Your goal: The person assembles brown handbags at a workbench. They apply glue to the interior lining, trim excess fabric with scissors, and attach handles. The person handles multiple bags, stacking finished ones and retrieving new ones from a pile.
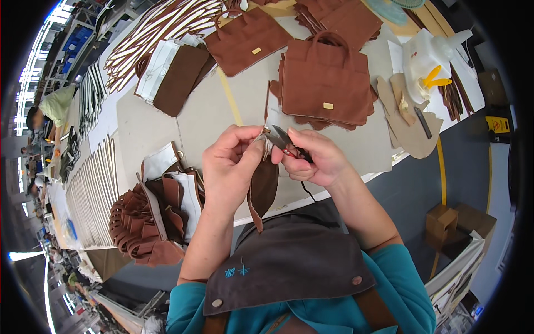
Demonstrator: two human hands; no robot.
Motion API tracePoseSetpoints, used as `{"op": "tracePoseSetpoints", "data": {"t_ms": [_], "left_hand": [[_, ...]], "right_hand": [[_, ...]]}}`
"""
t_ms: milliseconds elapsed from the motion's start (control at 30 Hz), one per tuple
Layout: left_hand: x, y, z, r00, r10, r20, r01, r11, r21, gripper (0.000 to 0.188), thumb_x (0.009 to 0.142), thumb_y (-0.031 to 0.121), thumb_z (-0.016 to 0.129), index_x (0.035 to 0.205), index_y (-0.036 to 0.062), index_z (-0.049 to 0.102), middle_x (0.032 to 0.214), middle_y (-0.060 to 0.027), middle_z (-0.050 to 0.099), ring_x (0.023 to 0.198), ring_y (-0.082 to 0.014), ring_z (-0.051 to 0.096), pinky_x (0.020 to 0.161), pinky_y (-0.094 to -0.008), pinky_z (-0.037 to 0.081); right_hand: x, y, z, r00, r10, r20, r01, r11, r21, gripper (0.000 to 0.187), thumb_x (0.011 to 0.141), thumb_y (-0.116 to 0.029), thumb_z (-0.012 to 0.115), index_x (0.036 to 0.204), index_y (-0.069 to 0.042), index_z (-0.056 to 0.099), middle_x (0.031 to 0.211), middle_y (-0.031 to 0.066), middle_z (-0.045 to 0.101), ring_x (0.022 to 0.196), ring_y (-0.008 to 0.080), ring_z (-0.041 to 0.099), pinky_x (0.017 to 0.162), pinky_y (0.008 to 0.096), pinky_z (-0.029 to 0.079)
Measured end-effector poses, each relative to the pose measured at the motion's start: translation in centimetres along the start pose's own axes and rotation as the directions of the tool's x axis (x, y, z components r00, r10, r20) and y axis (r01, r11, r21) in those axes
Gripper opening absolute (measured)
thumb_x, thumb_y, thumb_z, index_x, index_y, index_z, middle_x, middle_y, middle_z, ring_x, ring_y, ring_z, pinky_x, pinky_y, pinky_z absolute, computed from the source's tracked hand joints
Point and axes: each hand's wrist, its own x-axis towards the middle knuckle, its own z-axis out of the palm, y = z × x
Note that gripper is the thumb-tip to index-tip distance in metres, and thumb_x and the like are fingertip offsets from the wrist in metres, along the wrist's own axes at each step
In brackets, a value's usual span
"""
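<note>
In front of my chest, my left hand (pixel 229 167) pinches the top of a brown leather piece (pixel 263 186) between thumb and fingers. The lower part of the piece hangs below my fingers, and a thin strip rises above them. My right hand (pixel 320 156) grips a pair of small scissors (pixel 285 146) with dark blades and a red spot near the pivot. Their blades point up and left, close to the pinched edge of the leather. Whether the tips touch it is hard to tell. A dark cord hangs beneath my right hand.
Stacked brown bag panels with handles (pixel 325 83) lie beyond my hands, beside another handled panel (pixel 247 42). Folded brown pieces (pixel 147 222) are heaped at the left. Long straps (pixel 161 39) spread across the far left. A white bottle (pixel 425 58) and a yellow-handled tool (pixel 435 78) are at the right.
</note>
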Motion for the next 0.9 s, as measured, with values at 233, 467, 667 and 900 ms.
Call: {"op": "tracePoseSetpoints", "data": {"t_ms": [233,467,667,900], "left_hand": [[-0.1,0.5,-0.1,0.994,-0.102,-0.047,0.098,0.991,-0.094,0.015,0.092,-0.004,0.058,0.105,-0.0049,0.064,0.087,-0.0044,0.067,0.079,-0.006,0.062,0.072,-0.0205,0.049],[-0.1,0.1,-0.1,1.0,0.008,-0.016,-0.009,0.999,-0.042,0.015,0.092,-0.006,0.057,0.104,-0.0056,0.065,0.09,-0.0034,0.065,0.08,-0.0083,0.065,0.074,-0.0215,0.05],[0.0,0.0,-0.1,1.0,0.008,-0.004,-0.008,1.0,-0.007,0.015,0.091,-0.007,0.057,0.104,-0.0055,0.065,0.089,-0.0033,0.064,0.08,-0.0082,0.065,0.072,-0.0215,0.05],[0.1,0.3,0.1,0.999,-0.019,0.031,0.021,0.999,-0.043,0.015,0.091,-0.007,0.056,0.103,-0.0054,0.065,0.089,-0.0053,0.064,0.082,-0.0112,0.068,0.074,-0.0217,0.051]], "right_hand": [[-0.5,-1.0,3.0,0.94,-0.178,-0.291,-0.014,0.832,-0.555,0.045,0.101,-0.042,0.049,0.096,-0.002,0.068,0.061,-0.0064,0.041,0.057,0.0029,0.035,0.051,0.0207,0.027],[-0.4,-0.6,3.1,0.937,-0.173,-0.302,-0.012,0.85,-0.527,0.046,0.101,-0.043,0.047,0.096,-0.002,0.068,0.06,-0.0061,0.042,0.054,0.003,0.031,0.049,0.0213,0.023],[-0.6,-0.8,2.8,0.946,-0.139,-0.293,-0.019,0.878,-0.478,0.045,0.1,-0.042,0.05,0.096,-0.002,0.068,0.062,-0.0056,0.042,0.056,0.0027,0.034,0.05,0.0202,0.025],[-0.1,-0.3,2.2,0.948,-0.221,-0.229,0.087,0.872,-0.482,0.041,0.1,-0.039,0.052,0.095,-0.001,0.068,0.063,-0.0057,0.043,0.056,0.0022,0.034,0.049,0.0196,0.024]]}}
